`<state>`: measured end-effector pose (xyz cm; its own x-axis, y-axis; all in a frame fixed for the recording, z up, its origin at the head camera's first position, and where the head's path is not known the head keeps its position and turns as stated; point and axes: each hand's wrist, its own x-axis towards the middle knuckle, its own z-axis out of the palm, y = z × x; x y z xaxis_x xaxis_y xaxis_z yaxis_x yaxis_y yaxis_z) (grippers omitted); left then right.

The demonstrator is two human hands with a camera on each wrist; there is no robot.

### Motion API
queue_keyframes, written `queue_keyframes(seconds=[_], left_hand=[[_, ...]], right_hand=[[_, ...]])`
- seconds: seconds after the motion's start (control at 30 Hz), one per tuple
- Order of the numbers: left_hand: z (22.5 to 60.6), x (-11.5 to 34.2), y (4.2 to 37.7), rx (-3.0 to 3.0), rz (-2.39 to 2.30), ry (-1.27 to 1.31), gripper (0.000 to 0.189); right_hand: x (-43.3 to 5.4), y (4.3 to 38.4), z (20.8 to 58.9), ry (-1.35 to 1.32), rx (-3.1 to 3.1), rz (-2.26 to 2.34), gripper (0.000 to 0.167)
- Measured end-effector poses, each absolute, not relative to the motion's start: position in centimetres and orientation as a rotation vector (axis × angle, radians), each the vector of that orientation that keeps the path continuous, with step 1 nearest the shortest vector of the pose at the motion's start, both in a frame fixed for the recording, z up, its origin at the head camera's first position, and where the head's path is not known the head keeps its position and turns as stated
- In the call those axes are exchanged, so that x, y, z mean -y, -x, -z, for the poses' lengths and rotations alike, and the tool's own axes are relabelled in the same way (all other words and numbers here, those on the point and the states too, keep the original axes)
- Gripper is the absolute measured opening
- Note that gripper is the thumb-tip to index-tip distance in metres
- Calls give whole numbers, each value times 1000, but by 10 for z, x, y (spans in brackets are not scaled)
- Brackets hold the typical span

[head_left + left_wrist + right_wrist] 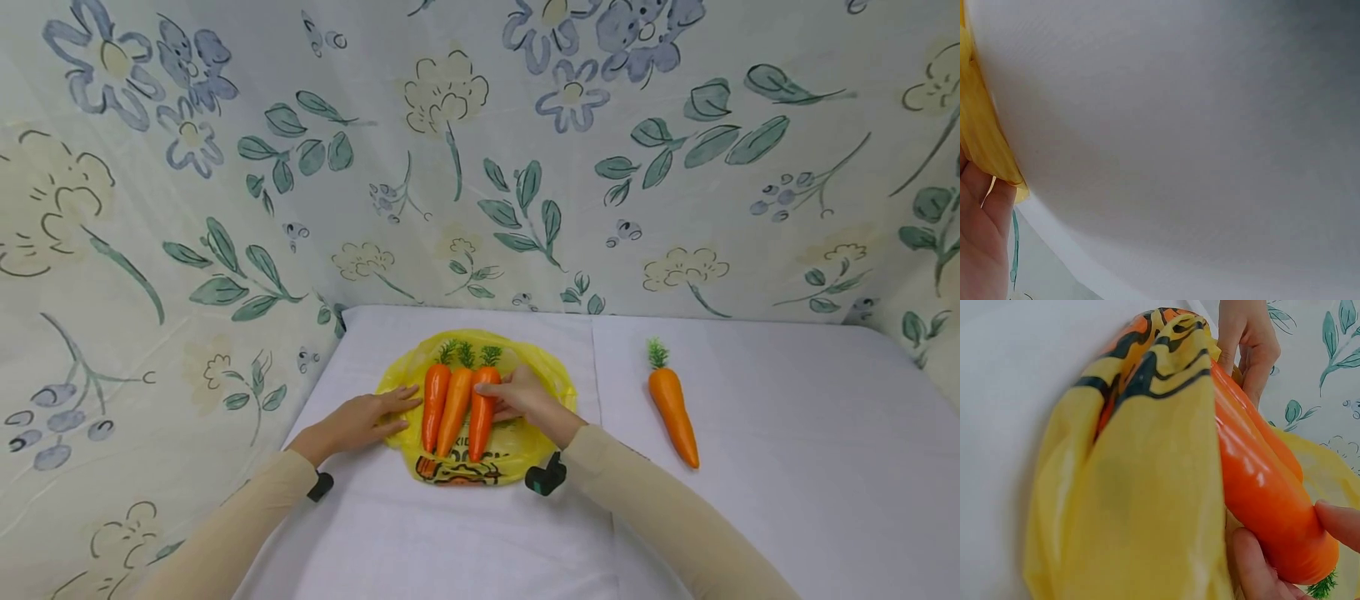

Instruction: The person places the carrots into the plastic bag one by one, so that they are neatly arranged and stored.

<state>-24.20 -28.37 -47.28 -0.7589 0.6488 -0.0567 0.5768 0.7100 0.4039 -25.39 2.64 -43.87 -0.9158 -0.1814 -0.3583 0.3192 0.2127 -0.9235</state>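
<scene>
Three orange toy carrots with green tops lie side by side on a yellow plastic bag with dark print. My right hand grips the rightmost carrot, thumb on one side and fingers on the other, as the right wrist view shows. Next to it are the middle carrot and the left carrot. On the bag's left edge rests my left hand, its fingers spread and reaching toward the left carrot. The left wrist view shows those fingers against the yellow plastic.
A fourth, single carrot lies to the right on the white tablecloth, tip toward me. Behind and to the left hangs a floral cloth. A seam runs down the tablecloth between the bag and that carrot.
</scene>
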Motion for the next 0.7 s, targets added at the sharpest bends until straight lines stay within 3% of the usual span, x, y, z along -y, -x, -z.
queue_keyframes(seconds=[0.7], left_hand=[[473, 282, 242, -2726, -537, -970, 50]], right_hand=[[-20, 255, 444, -107, -2129, 1765, 28]])
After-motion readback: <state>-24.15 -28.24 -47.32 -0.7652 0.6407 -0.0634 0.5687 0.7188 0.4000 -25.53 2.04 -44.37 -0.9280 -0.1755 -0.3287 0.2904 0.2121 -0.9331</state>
